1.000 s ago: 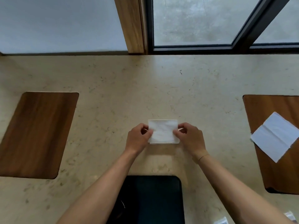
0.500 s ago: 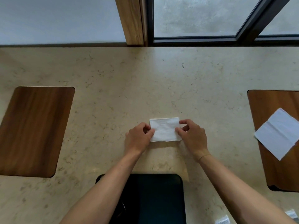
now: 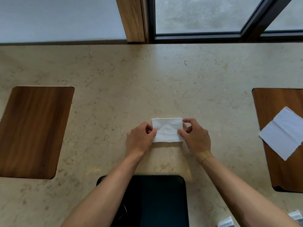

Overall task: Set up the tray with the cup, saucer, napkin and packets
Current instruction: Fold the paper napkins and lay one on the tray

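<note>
1. A small folded white paper napkin [image 3: 167, 129] lies flat on the pale stone table [image 3: 147, 82], near the middle.
2. The left hand [image 3: 139, 139] has curled fingers and pinches the napkin's left edge.
3. The right hand [image 3: 196, 136] has curled fingers and pinches the napkin's right edge.
4. A dark flat tray with round corners [image 3: 160, 199] sits just below the hands, partly under the arms.
5. A brown wooden board [image 3: 34, 130] lies far to the left.
6. Another brown wooden board [image 3: 268, 112] lies far to the right, with an unfolded white napkin [image 3: 283, 133] on it.
7. 2 small printed paper packets [image 3: 227, 223] peek in at the bottom right corner.
</note>
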